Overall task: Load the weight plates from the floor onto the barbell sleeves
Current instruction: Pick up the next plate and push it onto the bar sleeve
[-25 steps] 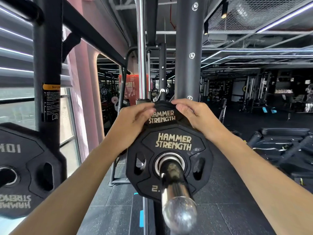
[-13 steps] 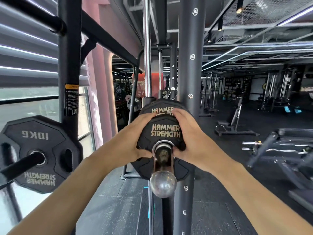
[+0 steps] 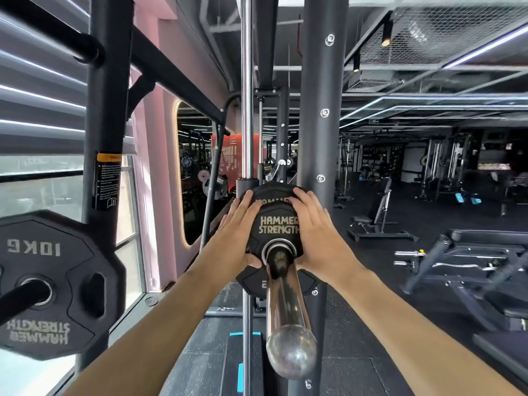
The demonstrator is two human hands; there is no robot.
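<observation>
The fingers (image 3: 243,207) of the left hand (image 3: 237,238) and of the right hand (image 3: 317,238) lie spread and flat against the face of the small plate (image 3: 278,224), pressing, not clamped round it. Over the last second this plate has slid along the barbell sleeve (image 3: 285,304), away from the sleeve's rounded end, and now sits against the larger plate (image 3: 307,281) behind it. That suggests this plate is seated, so the hands can likely let go. To the left of the sleeve, a 10KG plate (image 3: 51,284) hangs on a separate peg.
</observation>
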